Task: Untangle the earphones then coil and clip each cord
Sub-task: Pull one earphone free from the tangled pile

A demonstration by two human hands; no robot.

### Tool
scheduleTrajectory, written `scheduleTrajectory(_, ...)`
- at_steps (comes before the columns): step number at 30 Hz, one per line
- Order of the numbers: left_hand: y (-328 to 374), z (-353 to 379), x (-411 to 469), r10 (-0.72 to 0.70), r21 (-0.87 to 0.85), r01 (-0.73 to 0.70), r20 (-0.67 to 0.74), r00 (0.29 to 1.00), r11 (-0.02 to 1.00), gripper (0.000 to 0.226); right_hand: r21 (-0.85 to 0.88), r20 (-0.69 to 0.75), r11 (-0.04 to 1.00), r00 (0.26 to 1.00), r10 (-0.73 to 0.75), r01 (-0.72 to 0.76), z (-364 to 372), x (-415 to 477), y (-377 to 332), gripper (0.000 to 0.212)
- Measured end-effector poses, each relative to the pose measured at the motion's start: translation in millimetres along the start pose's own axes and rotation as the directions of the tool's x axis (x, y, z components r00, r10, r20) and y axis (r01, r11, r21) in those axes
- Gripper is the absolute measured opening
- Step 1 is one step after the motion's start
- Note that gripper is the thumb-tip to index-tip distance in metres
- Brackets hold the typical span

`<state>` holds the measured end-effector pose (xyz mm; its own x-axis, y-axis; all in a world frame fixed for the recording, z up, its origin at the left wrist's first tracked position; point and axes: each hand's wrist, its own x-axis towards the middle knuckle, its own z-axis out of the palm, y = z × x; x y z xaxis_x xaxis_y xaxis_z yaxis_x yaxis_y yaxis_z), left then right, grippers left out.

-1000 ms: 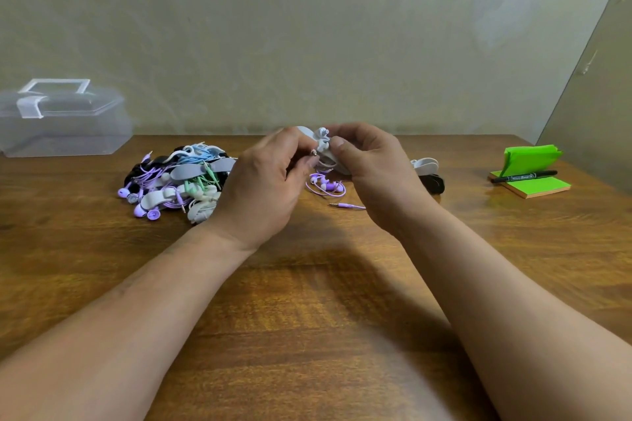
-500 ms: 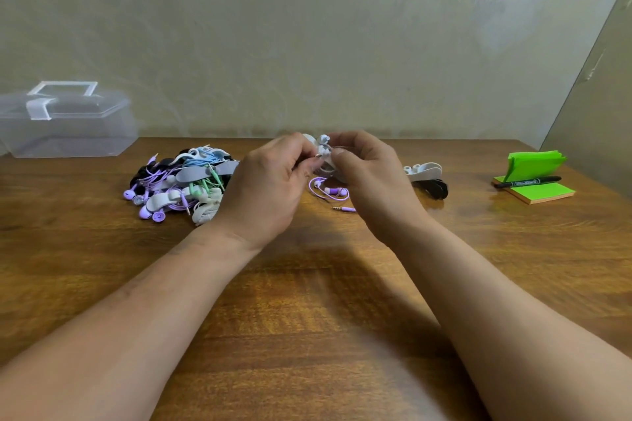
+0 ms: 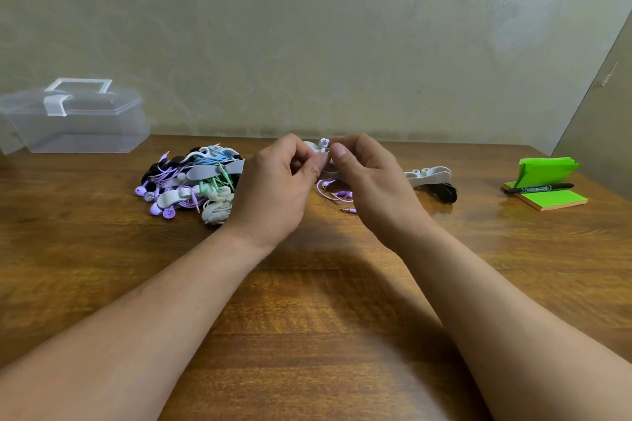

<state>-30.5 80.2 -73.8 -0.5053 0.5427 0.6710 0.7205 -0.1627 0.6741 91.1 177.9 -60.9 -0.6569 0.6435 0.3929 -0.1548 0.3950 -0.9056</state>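
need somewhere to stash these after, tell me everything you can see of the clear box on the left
The clear box is see-through plastic, lid closed, with a white latch in front and a white handle on top. It stands upright at the far left of the table by the wall, its left end cut off by the frame. Only the table touches it; the earphone pile lies apart. Nothing shows inside.

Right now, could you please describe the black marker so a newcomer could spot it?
On the wooden table, look right to the green sticky notes. The black marker lies across the pad, the only dark, slim thing on bright green.
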Motion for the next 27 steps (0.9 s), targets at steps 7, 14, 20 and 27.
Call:
scheduleTrajectory(7, 4, 10, -4, -0.257, -0.275, 0.23, -0.066, 0.964, 0.934, 0.042, 0.002, -0.006, 0.999, 0.999, -0.048, 0.048, 5, -3, 0, 0.028)
scheduleTrajectory(14, 10, 6, 1, -0.393, -0.413, 0.367, 0.025, 0.919, 0.833, 0.048, 0.059, -0.027, 0.998, 1.0, 0.006, -0.004, 9, -4, -3, 0.023)
scheduleTrajectory(20, 11, 4, 5, -0.508, -0.516, 0.503, 0.145, 0.849, 0.693, 0.043, 0.023, -0.023, 0.999, 0.999, -0.046, 0.046, 10, -6, 0, 0.022)
scheduleTrajectory(27, 11, 13, -2, -0.441, -0.442, 0.464, 0.162, 0.883, 0.768, 0.032, 0.074, -0.039, 0.997, 0.999, 0.034, -0.031, 9, -4, 3, 0.018)
